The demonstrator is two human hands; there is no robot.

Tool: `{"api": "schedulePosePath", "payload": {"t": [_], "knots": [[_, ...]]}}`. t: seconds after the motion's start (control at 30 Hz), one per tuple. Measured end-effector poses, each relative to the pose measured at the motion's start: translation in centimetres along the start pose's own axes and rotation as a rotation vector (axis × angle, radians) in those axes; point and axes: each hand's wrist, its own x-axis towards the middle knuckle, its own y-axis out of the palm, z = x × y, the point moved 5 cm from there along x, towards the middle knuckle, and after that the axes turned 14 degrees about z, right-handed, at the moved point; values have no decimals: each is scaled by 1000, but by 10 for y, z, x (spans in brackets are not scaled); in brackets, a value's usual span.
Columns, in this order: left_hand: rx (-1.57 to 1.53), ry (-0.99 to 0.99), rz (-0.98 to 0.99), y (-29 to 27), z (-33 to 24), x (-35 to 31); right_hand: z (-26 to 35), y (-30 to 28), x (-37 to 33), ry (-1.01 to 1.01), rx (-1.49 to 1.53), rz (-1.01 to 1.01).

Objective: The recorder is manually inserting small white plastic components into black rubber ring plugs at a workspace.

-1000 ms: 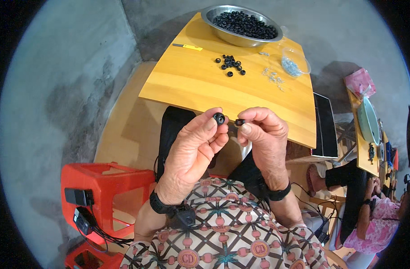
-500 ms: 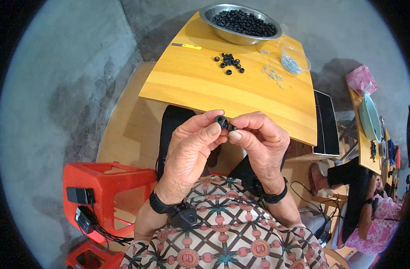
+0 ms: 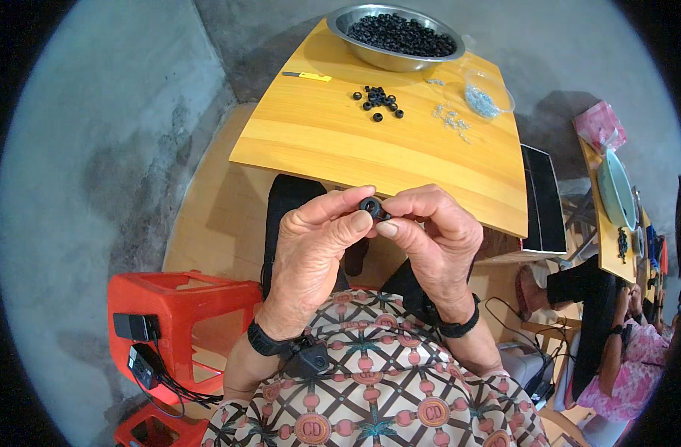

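Note:
In front of me, just off the table's near edge, a small black ring-shaped part [image 3: 370, 207] is pinched between thumb and forefinger of my left hand [image 3: 308, 249]. Its round open face points up. Close against it, my right hand [image 3: 439, 242] also has thumb and forefinger together, on the part's right side. Whether those fingers hold the same part or a second black piece is hidden. Farther off on the yellow wooden table [image 3: 318, 141] lies a small pile of similar black round parts [image 3: 378, 99]. Small clear pieces [image 3: 451, 119] are scattered to its right.
A metal bowl [image 3: 366, 54] of black parts stands at the table's far edge. Right of it sits a clear plastic tub [image 3: 507, 102] with small bluish pieces. A yellow-handled knife [image 3: 313, 76] lies far left. Red stools [image 3: 180, 294] stand at my left; another person [image 3: 616, 365] sits at right.
The black part has turned between my fingers, so its ring face shows more fully. Both hands stay nearly in place. At right, the other person's arms have shifted.

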Motion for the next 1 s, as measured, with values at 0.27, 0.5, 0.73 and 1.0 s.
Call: {"api": "schedulePosePath", "payload": {"t": [0.27, 0.5, 0.73, 1.0], "knots": [[5, -17, -8, 6, -4, -2, 0, 0, -2, 88, 89, 10], [143, 6, -16, 10, -9, -3, -4, 2, -4, 46, 188, 82], [358, 16, -2, 11, -20, -5, 10, 1, -1, 38, 47, 170], [362, -75, 63, 17, -25, -11, 20, 4, 0, -139, -210, 288]]}}
